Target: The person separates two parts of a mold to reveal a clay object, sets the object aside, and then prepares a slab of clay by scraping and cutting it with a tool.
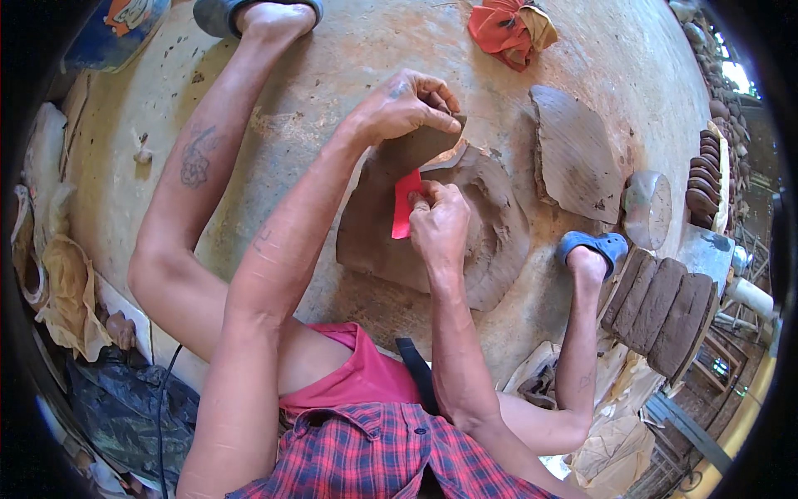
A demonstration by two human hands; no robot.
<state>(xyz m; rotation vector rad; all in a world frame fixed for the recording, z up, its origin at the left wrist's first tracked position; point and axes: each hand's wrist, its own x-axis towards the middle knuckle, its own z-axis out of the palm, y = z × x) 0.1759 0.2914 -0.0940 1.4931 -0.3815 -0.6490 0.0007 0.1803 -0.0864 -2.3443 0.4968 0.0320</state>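
While the left hand (407, 104) pinches the clay slab's (490, 224) raised edge, the right hand (439, 220) apparently grips a red scraper (405, 204) just below.

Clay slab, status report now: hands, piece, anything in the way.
Left hand pinching up a cut clay flap. Right hand gripping red scraper card on the clay slab. Second slab lies apart, nothing obstructing.

clay stack (661, 309) right, bare floor (299, 100) left
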